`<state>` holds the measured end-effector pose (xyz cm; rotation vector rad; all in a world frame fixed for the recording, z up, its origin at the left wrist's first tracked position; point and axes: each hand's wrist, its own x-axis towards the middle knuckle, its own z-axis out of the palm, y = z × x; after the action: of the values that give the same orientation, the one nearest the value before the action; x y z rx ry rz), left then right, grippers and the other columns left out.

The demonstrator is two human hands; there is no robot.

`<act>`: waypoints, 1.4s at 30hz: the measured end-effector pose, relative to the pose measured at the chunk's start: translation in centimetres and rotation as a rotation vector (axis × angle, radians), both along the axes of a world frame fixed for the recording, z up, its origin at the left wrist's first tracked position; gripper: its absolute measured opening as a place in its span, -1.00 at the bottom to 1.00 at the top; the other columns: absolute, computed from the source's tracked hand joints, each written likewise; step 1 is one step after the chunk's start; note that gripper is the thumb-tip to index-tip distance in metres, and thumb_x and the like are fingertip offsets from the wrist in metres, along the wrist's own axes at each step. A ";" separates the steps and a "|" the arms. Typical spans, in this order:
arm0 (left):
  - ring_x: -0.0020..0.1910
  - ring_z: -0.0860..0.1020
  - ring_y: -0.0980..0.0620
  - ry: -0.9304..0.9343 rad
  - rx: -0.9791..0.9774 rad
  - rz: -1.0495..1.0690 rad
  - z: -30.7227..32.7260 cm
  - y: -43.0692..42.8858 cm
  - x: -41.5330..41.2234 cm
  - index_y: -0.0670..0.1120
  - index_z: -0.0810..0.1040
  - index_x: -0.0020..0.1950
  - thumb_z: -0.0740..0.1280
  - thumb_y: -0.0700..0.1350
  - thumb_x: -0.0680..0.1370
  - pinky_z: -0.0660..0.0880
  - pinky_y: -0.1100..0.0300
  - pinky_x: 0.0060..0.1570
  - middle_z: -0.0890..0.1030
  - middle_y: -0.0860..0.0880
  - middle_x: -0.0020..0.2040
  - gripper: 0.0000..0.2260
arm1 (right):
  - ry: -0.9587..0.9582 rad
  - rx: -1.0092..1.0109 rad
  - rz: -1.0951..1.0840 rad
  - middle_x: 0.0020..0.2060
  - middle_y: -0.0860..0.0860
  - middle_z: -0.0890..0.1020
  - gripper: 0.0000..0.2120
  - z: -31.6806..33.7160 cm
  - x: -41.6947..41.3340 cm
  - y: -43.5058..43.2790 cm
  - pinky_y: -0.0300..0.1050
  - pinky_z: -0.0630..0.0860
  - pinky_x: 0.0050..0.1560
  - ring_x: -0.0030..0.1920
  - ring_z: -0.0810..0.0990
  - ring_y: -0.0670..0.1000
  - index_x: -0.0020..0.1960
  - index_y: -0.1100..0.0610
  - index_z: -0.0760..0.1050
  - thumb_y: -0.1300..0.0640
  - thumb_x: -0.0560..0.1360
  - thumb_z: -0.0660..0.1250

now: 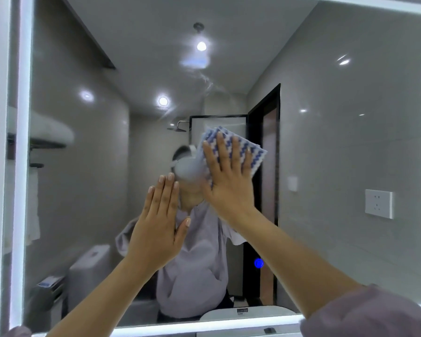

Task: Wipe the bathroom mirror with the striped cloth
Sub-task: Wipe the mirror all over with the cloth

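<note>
Right sleeve [374,312]: a lavender cuff fills the lower right corner, closest to the lens.
Right hand [229,183]: raised flat, fingers straight and spread, pressing the striped cloth [255,154] onto the mirror [326,117]; no finger curls round it.
Striped cloth: blue-and-white zigzag, folded, pinned between palm and glass near the mirror's middle, its top and right edges showing past the fingertips.
Left hand [158,222]: lower and to the left, fingers straight and together, thumb out, holding nothing; whether it touches the glass cannot be told.
Mirror: wide, with a lit strip [24,142] down its left edge and another along the bottom.
Reflection: a person in a lavender top, a toilet [88,268], a wall socket [378,203].
Blue dot [258,263]: glowing below the cloth.
</note>
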<state>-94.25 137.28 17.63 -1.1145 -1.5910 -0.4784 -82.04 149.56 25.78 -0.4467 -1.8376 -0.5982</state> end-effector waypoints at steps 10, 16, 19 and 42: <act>0.57 -0.05 -0.13 0.010 0.002 0.018 0.0 -0.1 -0.2 -0.30 0.00 0.54 -0.03 0.13 0.62 -0.10 0.01 0.54 -0.03 -0.23 0.58 -0.35 | -0.071 0.107 -0.011 0.56 0.08 -0.07 -0.34 5.2 -3.2 -2.5 0.21 -0.21 0.49 0.55 -0.14 0.17 0.57 -0.03 -0.09 -0.30 0.55 -0.16; 0.57 -0.02 -0.15 0.020 -0.001 0.021 0.0 0.0 -0.3 -0.29 0.00 0.54 -0.01 0.13 0.62 -0.06 -0.02 0.53 -0.02 -0.23 0.58 -0.35 | -0.083 0.154 0.016 0.56 0.08 -0.03 -0.32 5.6 -2.7 -2.0 0.20 -0.19 0.50 0.55 -0.13 0.18 0.57 -0.01 -0.05 -0.30 0.54 -0.14; 0.57 -0.02 -0.14 0.029 0.004 0.020 0.0 -0.1 -0.3 -0.29 0.00 0.54 0.00 0.13 0.61 -0.07 -0.01 0.53 -0.01 -0.22 0.58 -0.35 | -0.074 0.177 0.041 0.56 0.07 0.02 -0.34 5.7 -2.6 -1.4 0.20 -0.14 0.50 0.55 -0.09 0.17 0.56 -0.01 0.02 -0.29 0.55 -0.09; 0.57 0.00 -0.16 0.033 0.023 0.039 -0.2 0.2 -0.4 -0.30 0.03 0.54 0.00 0.13 0.60 -0.04 -0.04 0.53 -0.01 -0.23 0.58 -0.34 | 0.246 -0.126 -0.110 0.57 0.00 -0.09 -0.34 10.1 7.1 7.9 0.11 -0.25 0.51 0.55 -0.17 0.13 0.56 -0.09 -0.11 -0.29 0.51 -0.21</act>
<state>-94.61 137.51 17.45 -1.0671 -1.5721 -0.4498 -74.94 157.49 35.93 -0.6792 -1.6277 -0.4801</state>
